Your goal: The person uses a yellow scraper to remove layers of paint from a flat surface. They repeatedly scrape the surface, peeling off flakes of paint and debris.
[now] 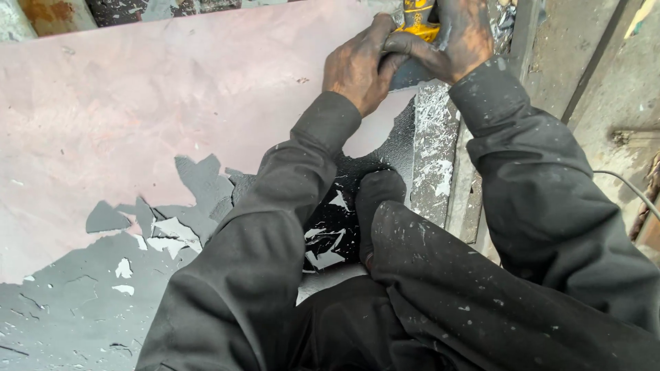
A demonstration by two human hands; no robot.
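Yellow power tool [419,17] is seen at the top edge of the view, only partly in frame, and is gripped by both hands at once. It is held over the right end of a large pinkish metal sheet [137,103], just where the sheet meets a paint-flecked metal strip [433,151] along its right edge. The left hand [357,65] is closed around the dark lower body of the tool from the left, its fingers curled over the housing. The right hand [457,34] is clamped over the tool from the right and above, with the fingers laid across the left hand's knuckles. Both hands are heavily blackened with grime.

To the left of the tool a wide stretch of flat sheet is left open. Toward the near edge the pink coating is seen peeled away in jagged patches, with grey metal and loose white paint flakes [172,237] exposed. To the right, room is closed off by the strip and a concrete ledge [605,75] beyond it. Dark sleeves [275,227] and a knee fill the near foreground.
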